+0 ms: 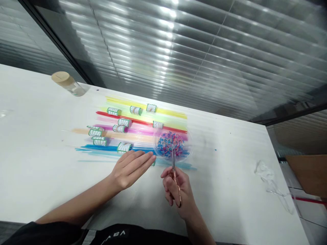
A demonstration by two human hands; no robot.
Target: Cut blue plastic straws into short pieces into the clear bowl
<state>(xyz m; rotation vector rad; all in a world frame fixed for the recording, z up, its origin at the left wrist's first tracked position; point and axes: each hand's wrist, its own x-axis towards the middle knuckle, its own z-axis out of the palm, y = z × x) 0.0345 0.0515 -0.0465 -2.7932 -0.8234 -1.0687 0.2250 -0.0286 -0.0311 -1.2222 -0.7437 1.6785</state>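
Clear bowl sits on the table in my head view, over the right ends of the colored straws, and it carries a loose heap of small cut pieces, mostly blue, pink and purple. My right hand has its grip curled around the handles of the scissors, their blades reaching over the near rim toward the heap; I can't judge whether the tips touch it. My left hand lies palm down just left of the bowl, its grip relaxed, fingers straight and together over the blue straws; what is under the palm is hidden from me. Paper wraps sit around the bundles. Far left stands a lidded jar, its contents unclear to me.
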